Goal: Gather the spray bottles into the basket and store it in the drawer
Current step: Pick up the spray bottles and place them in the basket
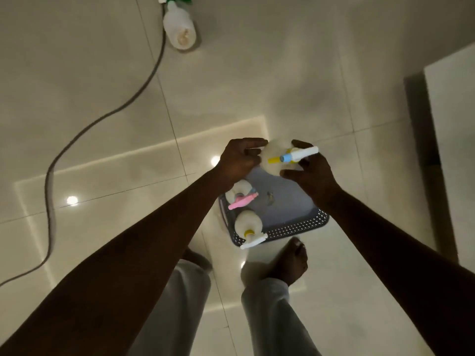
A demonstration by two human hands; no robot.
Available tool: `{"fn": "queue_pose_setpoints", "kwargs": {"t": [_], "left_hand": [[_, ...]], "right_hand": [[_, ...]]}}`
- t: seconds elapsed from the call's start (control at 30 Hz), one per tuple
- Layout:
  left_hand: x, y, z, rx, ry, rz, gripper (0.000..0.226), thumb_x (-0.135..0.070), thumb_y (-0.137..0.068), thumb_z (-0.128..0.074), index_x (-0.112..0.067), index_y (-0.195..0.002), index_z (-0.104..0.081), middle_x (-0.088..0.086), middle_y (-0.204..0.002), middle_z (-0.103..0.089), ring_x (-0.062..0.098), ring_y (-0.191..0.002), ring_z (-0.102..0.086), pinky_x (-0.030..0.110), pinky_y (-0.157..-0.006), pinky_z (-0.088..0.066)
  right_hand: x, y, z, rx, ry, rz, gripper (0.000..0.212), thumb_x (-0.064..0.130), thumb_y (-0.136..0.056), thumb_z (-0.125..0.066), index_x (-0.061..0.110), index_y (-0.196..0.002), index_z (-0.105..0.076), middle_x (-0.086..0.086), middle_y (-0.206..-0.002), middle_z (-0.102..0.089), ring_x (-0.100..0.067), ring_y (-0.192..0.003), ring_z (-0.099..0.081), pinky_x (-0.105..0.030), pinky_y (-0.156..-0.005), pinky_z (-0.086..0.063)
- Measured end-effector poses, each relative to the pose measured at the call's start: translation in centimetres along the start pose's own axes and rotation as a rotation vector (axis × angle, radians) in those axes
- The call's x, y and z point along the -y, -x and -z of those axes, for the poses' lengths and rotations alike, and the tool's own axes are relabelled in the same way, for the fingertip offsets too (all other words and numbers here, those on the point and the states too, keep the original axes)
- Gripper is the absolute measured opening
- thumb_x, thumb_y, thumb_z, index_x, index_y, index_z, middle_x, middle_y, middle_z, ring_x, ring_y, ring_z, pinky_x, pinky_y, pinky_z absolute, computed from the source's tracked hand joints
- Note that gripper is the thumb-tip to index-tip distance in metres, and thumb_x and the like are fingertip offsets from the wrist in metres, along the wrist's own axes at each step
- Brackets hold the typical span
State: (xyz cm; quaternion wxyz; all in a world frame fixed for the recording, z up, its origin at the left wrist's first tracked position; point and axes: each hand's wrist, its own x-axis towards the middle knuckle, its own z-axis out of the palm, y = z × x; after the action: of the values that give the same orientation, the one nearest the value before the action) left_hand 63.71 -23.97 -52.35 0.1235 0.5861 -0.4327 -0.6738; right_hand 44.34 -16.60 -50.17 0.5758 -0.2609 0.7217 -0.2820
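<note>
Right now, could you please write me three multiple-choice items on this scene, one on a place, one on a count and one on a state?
1. Where is the green-topped spray bottle?
A. in the basket
B. on the floor, far from the basket, beside the cable
C. in the left hand

2. How many spray bottles already sit in the basket?
A. none
B. two
C. four

3. What is the state of the bottle with the blue and yellow nozzle?
A. held between both hands over the basket
B. lying on the floor
C. tipped over inside the basket

Key: 1 B, it stands on the tiles next to the grey cable. 2 B, the pink-nozzled bottle and a yellow-collared bottle sit at the basket's left side. 3 A, the left hand and right hand clasp it.
</note>
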Motion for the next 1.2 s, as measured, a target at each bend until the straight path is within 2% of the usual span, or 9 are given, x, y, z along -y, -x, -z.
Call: {"fn": "queue_pose_setpoints", "kwargs": {"t": [0.07,0.17,0.3,0.53,0.7,0.83,0.97,1.13,1.2], "left_hand": [[1.0,-0.7,-1.3,0.056,-0.087,0.026,0.051,0.019,-0.085,-0.059,0.0,-0.132,-0.068,0.018,-0.133,-0.07,0.032,-0.125,-0.067,0.045,-0.107,-0.055],[2.4,-1.8,-2.4,0.11,-0.204,0.034,0.049,0.021,-0.085,-0.057,0.004,-0.129,-0.069,0.021,-0.131,-0.07,0.032,-0.122,-0.067,0.043,-0.106,-0.055],[4.1,-3.5,-2.7,0.173,-0.326,0.05,0.043,0.016,-0.083,-0.064,0.002,-0.124,-0.072,0.019,-0.124,-0.074,0.03,-0.115,-0.07,0.046,-0.104,-0.057],[6.8,-5.7,-2.9,0.218,-0.43,0.107,0.045,0.019,-0.082,-0.062,0.003,-0.123,-0.073,0.022,-0.124,-0.073,0.038,-0.118,-0.069,0.052,-0.104,-0.055],[8.4,-5.7,-3.0,0.196,-0.4,0.146,0.037,0.014,-0.086,-0.067,0.003,-0.121,-0.074,0.024,-0.122,-0.073,0.041,-0.114,-0.071,0.053,-0.1,-0.058],[8.8,-5.9,-3.3,0.21,-0.493,0.114,0.042,0.01,-0.089,-0.066,-0.001,-0.129,-0.072,0.017,-0.13,-0.072,0.031,-0.121,-0.068,0.043,-0.106,-0.055],[8.8,-5.8,-3.2,0.204,-0.485,0.12,0.042,0.01,-0.089,-0.065,-0.001,-0.129,-0.071,0.017,-0.131,-0.071,0.03,-0.121,-0.067,0.038,-0.105,-0.055],[7.6,-5.0,-2.9,0.174,-0.441,0.155,0.035,0.007,-0.092,-0.064,0.002,-0.126,-0.072,0.02,-0.127,-0.072,0.035,-0.12,-0.068,0.045,-0.105,-0.055],[6.3,-4.0,-2.3,0.135,-0.396,0.166,0.03,0.003,-0.092,-0.066,0.005,-0.122,-0.073,0.023,-0.124,-0.073,0.036,-0.118,-0.069,0.047,-0.106,-0.054]], "right_hand": [[-2.4,0.2,0.4,-0.039,0.04,0.008,0.082,-0.01,-0.069,-0.087,0.006,-0.142,-0.052,-0.012,-0.14,-0.058,-0.027,-0.13,-0.058,-0.044,-0.111,-0.05],[-5.9,0.2,0.0,-0.082,0.094,0.033,0.079,-0.003,-0.067,-0.091,0.006,-0.137,-0.055,-0.014,-0.133,-0.061,-0.032,-0.124,-0.06,-0.038,-0.105,-0.053],[-9.2,-0.6,-1.4,-0.102,0.099,-0.013,0.084,0.001,-0.068,-0.092,0.009,-0.141,-0.052,-0.015,-0.138,-0.058,-0.032,-0.127,-0.058,-0.054,-0.106,-0.051],[-13.3,-2.6,-3.5,-0.149,0.135,-0.015,0.084,0.013,-0.063,-0.094,0.017,-0.137,-0.055,-0.01,-0.133,-0.06,-0.028,-0.12,-0.062,-0.053,-0.099,-0.055],[-15.0,-3.1,-4.1,-0.136,0.155,-0.003,0.086,0.01,-0.063,-0.095,0.015,-0.138,-0.054,-0.011,-0.136,-0.058,-0.028,-0.122,-0.061,-0.054,-0.098,-0.056],[-15.7,-3.7,-4.2,-0.144,0.178,0.033,0.084,0.011,-0.065,-0.095,0.015,-0.139,-0.055,-0.011,-0.136,-0.058,-0.027,-0.121,-0.061,-0.052,-0.099,-0.057],[-15.8,-3.9,-4.3,-0.138,0.191,0.035,0.085,0.013,-0.065,-0.095,0.016,-0.14,-0.054,-0.009,-0.136,-0.058,-0.026,-0.122,-0.061,-0.05,-0.098,-0.057],[-14.7,-3.4,-3.5,-0.074,0.191,-0.033,0.085,0.003,-0.073,-0.087,0.024,-0.146,-0.049,-0.004,-0.147,-0.053,-0.022,-0.134,-0.053,-0.028,-0.099,-0.053],[-13.6,-2.4,-2.4,-0.053,0.234,-0.036,0.079,-0.004,-0.079,-0.077,0.02,-0.148,-0.048,-0.007,-0.151,-0.05,-0.025,-0.139,-0.05,-0.039,-0.11,-0.049]]}}
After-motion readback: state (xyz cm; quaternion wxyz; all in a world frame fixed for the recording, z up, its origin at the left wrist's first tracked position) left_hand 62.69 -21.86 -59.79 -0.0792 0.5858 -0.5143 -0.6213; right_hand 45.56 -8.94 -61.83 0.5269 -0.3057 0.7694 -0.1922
